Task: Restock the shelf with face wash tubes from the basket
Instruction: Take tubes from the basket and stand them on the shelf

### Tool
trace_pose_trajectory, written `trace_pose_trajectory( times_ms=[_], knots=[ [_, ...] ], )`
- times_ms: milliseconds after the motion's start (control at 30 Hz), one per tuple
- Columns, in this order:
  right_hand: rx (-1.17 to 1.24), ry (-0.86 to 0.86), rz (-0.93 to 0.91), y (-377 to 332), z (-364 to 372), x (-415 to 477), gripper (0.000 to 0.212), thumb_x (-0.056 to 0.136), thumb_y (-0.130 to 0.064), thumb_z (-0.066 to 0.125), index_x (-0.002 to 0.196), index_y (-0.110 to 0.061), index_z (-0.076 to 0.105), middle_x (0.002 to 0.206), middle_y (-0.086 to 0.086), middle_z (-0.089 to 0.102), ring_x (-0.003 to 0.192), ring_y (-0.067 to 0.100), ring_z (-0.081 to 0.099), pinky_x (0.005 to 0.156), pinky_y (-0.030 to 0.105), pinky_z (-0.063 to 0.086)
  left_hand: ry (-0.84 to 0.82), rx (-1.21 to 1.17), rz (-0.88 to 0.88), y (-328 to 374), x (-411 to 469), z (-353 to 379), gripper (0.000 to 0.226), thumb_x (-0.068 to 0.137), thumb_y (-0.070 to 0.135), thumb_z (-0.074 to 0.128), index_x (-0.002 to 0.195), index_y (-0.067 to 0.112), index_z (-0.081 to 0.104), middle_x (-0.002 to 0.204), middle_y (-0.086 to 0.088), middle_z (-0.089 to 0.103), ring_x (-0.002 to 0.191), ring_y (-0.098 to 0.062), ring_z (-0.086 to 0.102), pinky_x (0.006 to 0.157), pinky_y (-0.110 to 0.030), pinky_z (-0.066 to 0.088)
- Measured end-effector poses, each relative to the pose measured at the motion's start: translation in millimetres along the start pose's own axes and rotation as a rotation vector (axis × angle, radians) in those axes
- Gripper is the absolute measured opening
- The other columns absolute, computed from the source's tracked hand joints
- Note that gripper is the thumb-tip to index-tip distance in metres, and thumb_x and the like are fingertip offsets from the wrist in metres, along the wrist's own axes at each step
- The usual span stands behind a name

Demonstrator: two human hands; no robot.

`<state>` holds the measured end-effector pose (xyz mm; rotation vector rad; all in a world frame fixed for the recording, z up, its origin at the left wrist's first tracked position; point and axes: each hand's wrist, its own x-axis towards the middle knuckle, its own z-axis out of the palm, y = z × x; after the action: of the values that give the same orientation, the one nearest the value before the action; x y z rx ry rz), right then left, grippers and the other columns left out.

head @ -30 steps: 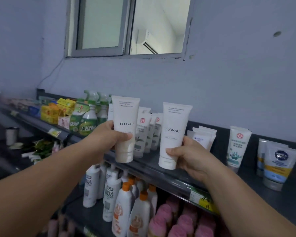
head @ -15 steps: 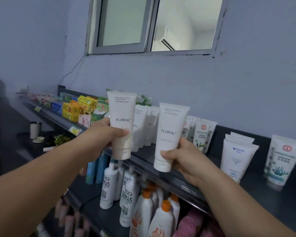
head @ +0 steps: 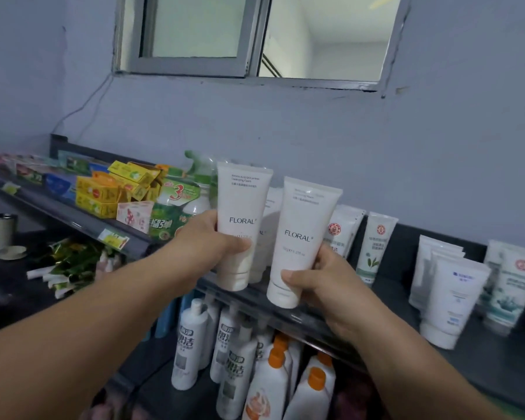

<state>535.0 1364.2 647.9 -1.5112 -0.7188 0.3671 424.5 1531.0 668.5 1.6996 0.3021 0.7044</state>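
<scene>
The left hand (head: 206,247) grips one white face wash tube (head: 243,207) and the right hand (head: 322,286) grips a second tube (head: 303,234). Both are upright, caps down, at the front edge of the shelf (head: 482,368). Other tubes (head: 452,298) stand on the shelf, with yellow boxes (head: 103,195) at its left end. Bottles (head: 191,344) stand below the shelf. A window (head: 255,34) sits in the wall (head: 406,153) above it.

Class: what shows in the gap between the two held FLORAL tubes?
In the head view, another white tube stands on the shelf behind, showing between the left tube and the right tube.

Two hands (head: 212,247), two FLORAL tubes (head: 240,216)
</scene>
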Motion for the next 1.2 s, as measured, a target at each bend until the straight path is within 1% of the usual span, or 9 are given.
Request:
trace_pose_trajectory(
  times_ms=[100, 167, 367, 467, 600, 733, 800, 933, 1200],
  knots=[
    [-0.015, 0.067, -0.038, -8, -19, -13, 0.047, 0.077, 0.008, 0.070, 0.115, -0.017, 0.059, 0.105, 0.003, 0.074, 0.100, 0.024, 0.069, 0.081, 0.039, 0.055, -0.070, -0.036, 0.019, 3, 4, 8, 0.032, 0.080, 0.004, 0.071, 0.106, 0.020, 0.063, 0.101, 0.003, 0.072, 0.092, -0.013, 0.067, 0.079, -0.031, 0.053],
    [-0.020, 0.122, -0.077, -16, -34, -19, 0.050, 0.075, 0.008, 0.070, 0.117, -0.017, 0.059, 0.107, 0.003, 0.073, 0.101, 0.024, 0.069, 0.082, 0.038, 0.054, -0.119, -0.060, 0.027, 5, 6, 14, 0.031, 0.079, 0.002, 0.071, 0.104, 0.020, 0.064, 0.100, 0.004, 0.073, 0.092, -0.012, 0.068, 0.082, -0.030, 0.053],
    [0.012, 0.237, -0.088, -26, -64, -30, 0.053, 0.074, 0.008, 0.069, 0.121, -0.013, 0.058, 0.111, 0.007, 0.072, 0.106, 0.029, 0.067, 0.095, 0.049, 0.050, -0.203, -0.090, 0.006, 4, 11, 29, 0.034, 0.079, 0.003, 0.072, 0.107, 0.020, 0.064, 0.103, 0.003, 0.072, 0.096, -0.013, 0.067, 0.091, -0.036, 0.052],
    [-0.021, 0.240, -0.065, -25, -63, -35, 0.048, 0.076, 0.012, 0.065, 0.118, -0.011, 0.059, 0.108, 0.008, 0.073, 0.104, 0.029, 0.068, 0.093, 0.047, 0.052, -0.210, -0.086, -0.005, 3, 11, 32, 0.036, 0.079, 0.006, 0.072, 0.110, 0.020, 0.063, 0.105, 0.004, 0.072, 0.100, -0.015, 0.066, 0.094, -0.041, 0.050],
    [-0.042, 0.193, -0.048, -23, -53, -35, 0.047, 0.077, 0.012, 0.065, 0.118, -0.010, 0.060, 0.108, 0.007, 0.073, 0.103, 0.027, 0.069, 0.090, 0.044, 0.053, -0.126, -0.068, 0.020, 3, 14, 23, 0.033, 0.079, 0.004, 0.072, 0.103, 0.023, 0.063, 0.103, 0.005, 0.071, 0.098, -0.015, 0.065, 0.091, -0.039, 0.051],
    [-0.045, 0.135, -0.048, -22, -35, -27, 0.050, 0.073, 0.009, 0.071, 0.117, -0.012, 0.060, 0.107, 0.006, 0.074, 0.102, 0.025, 0.069, 0.089, 0.042, 0.053, 0.067, 0.037, 0.076, 4, 24, 4, 0.043, 0.076, 0.008, 0.076, 0.112, 0.016, 0.055, 0.105, 0.003, 0.066, 0.096, -0.016, 0.063, 0.080, -0.032, 0.049],
    [-0.044, 0.111, -0.039, -20, -25, -23, 0.047, 0.074, 0.008, 0.071, 0.115, -0.012, 0.061, 0.105, 0.006, 0.074, 0.100, 0.024, 0.070, 0.087, 0.042, 0.055, 0.152, 0.110, 0.085, 1, 32, -6, 0.049, 0.072, 0.012, 0.080, 0.111, 0.015, 0.051, 0.106, 0.001, 0.064, 0.095, -0.018, 0.061, 0.083, -0.035, 0.049],
    [-0.033, 0.115, -0.007, -13, -6, -11, 0.047, 0.078, 0.009, 0.069, 0.118, -0.013, 0.060, 0.109, 0.008, 0.072, 0.101, 0.027, 0.069, 0.078, 0.038, 0.055, 0.177, 0.149, 0.050, -8, 45, -19, 0.049, 0.072, 0.011, 0.079, 0.111, 0.015, 0.050, 0.111, -0.002, 0.063, 0.100, -0.022, 0.060, 0.091, -0.044, 0.050],
    [-0.064, 0.265, 0.014, 3, 21, 10, 0.050, 0.077, 0.012, 0.068, 0.117, -0.017, 0.059, 0.110, 0.002, 0.071, 0.102, 0.020, 0.067, 0.093, 0.043, 0.054, 0.146, 0.141, -0.018, -36, 73, -17, 0.046, 0.075, 0.013, 0.077, 0.113, 0.014, 0.052, 0.111, -0.004, 0.064, 0.098, -0.022, 0.061, 0.088, -0.042, 0.051]
  ],
)
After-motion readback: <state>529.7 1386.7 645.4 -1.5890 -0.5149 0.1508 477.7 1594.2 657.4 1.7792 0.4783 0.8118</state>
